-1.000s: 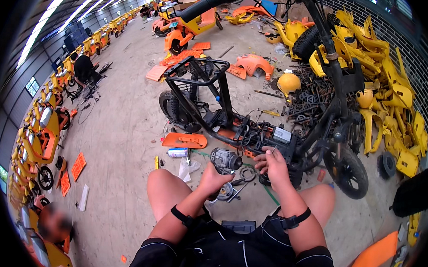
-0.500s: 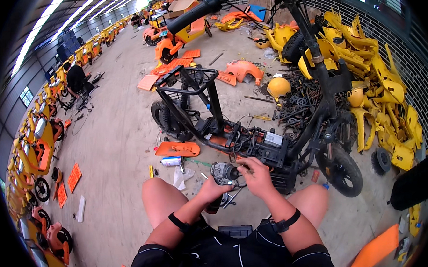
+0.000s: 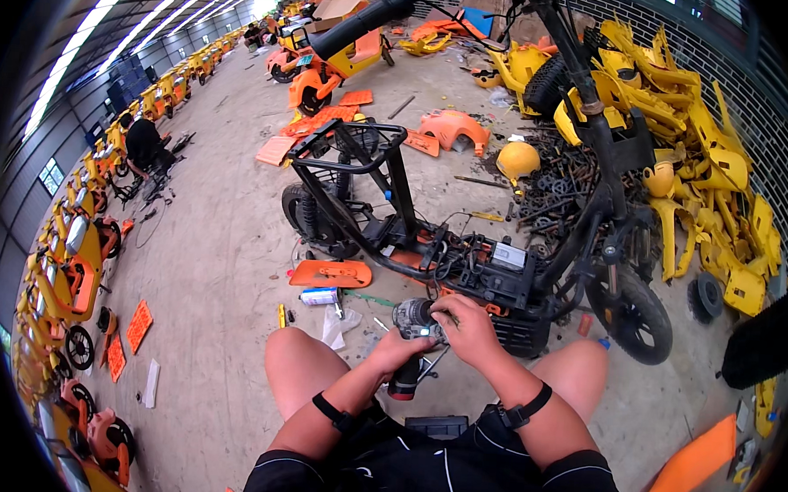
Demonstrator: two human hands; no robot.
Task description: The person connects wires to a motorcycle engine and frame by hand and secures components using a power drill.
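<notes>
Head view, clock read from its middle: at 9 o'clock, a long row of yellow scooters (image 3: 75, 245); between 2 and 3 o'clock, a heap of yellow panels (image 3: 728, 165); across the middle, a black scooter frame (image 3: 469, 254) bare of covers. At 8 o'clock, flat on the floor, an orange panel (image 3: 330, 274). Near 5 o'clock, the right hand (image 3: 474, 329); at 6 o'clock, the left hand (image 3: 394, 351), clamped round a grey power drill (image 3: 402, 316). Also at 8 o'clock, a small spray can (image 3: 320, 296). Smallest, the drill's black chuck (image 3: 420, 311), with right fingers curled in close; cannot tell whether clamped on anything or slightly apart. For sound handling there, brace the drill with the left, clear of the trigger. Bring right thumb and fingertips in line with the chuck, turn evenly, then tug lightly to check for wobble before letting go.
</notes>
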